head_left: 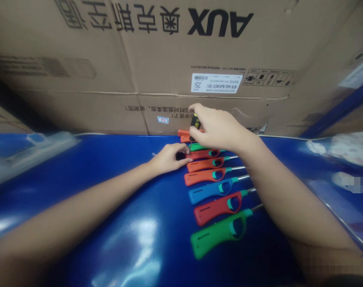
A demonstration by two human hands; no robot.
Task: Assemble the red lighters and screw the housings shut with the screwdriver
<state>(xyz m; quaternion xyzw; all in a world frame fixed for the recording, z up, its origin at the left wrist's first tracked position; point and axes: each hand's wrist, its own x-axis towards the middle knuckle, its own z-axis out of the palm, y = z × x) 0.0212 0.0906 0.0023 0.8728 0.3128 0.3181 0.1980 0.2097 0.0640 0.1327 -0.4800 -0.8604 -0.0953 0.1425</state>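
A row of several long-necked gas lighters lies on the blue surface, among them a green lighter (207, 239) nearest me, a blue lighter (204, 192) and an orange lighter (196, 177). My right hand (216, 125) is closed around the black and yellow handle of a screwdriver (195, 122). The screwdriver points down, its shaft meeting the handle end of a red lighter (201, 154). At that same end, the thumb and fingers of my left hand (171, 158) pinch the red lighter. Beyond it, more lighters are partly hidden by my right hand.
A large cardboard box (157, 56) with upside-down print stands right behind the row. Clear plastic wrapping (28, 153) lies at the left. At the right are a pale patterned cloth or bag (353, 147) and a flat, clear-looking sheet (334, 203).
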